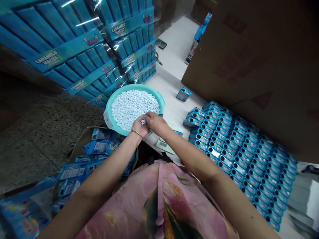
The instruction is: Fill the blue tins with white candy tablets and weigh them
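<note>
A turquoise basin (pixel 107 113) full of small white candies (pixel 132 104) sits at the table's edge. Over its near rim, my left hand (pixel 139 127) is cupped, palm up, with a few white candies (pixel 144 121) in it. Against its fingers my right hand (pixel 157 122) is closed, and a small grey piece (pixel 160 115) sticks out beside its knuckles. What that piece belongs to is hidden. Just below my right wrist lies a pale green scale (pixel 164 145), with part of a blue box (pixel 178 132) showing on it.
Rows of blue boxes (pixel 229 149) fill the right of the white table (pixel 171 79), before a large cardboard carton (pixel 249 66). One blue box (pixel 183 94) stands apart. Wrapped display packs (pixel 74 49) are stacked at left. An open carton of blue packets (pixel 74 171) is below my left arm.
</note>
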`<state>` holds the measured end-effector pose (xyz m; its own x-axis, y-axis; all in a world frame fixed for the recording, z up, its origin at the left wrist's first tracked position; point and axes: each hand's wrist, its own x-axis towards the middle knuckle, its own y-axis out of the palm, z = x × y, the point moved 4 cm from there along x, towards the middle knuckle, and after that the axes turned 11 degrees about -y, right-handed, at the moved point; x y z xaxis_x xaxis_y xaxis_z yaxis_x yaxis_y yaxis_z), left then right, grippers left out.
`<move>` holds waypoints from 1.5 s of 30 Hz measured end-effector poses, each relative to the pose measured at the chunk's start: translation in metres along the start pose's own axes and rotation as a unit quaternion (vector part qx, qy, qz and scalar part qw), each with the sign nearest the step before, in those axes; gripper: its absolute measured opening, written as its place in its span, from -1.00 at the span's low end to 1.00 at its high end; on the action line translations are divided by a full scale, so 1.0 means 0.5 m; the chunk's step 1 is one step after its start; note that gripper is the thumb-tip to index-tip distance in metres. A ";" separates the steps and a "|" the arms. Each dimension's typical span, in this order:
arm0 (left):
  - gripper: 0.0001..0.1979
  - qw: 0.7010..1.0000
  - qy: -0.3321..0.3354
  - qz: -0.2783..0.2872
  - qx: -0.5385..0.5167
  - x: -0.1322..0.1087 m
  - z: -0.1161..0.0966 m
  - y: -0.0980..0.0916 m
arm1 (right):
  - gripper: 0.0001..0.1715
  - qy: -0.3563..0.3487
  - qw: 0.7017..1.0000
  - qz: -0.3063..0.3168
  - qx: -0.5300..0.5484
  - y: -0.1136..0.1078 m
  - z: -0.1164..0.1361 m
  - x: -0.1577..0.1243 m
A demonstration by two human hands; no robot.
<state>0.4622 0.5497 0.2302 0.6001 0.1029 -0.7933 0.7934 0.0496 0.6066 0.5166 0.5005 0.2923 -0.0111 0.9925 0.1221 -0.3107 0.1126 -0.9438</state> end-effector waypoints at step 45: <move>-0.82 0.994 -0.048 0.080 0.054 -0.037 0.110 0.035 | -0.71 0.028 0.997 0.035 0.068 -0.053 -0.026 -0.128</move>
<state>0.4707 0.4939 0.2528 0.7227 0.0061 -0.6911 0.6898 -0.0677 0.7208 0.5382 0.4347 0.3057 0.0145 0.9993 0.0356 -0.4364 0.0384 -0.8989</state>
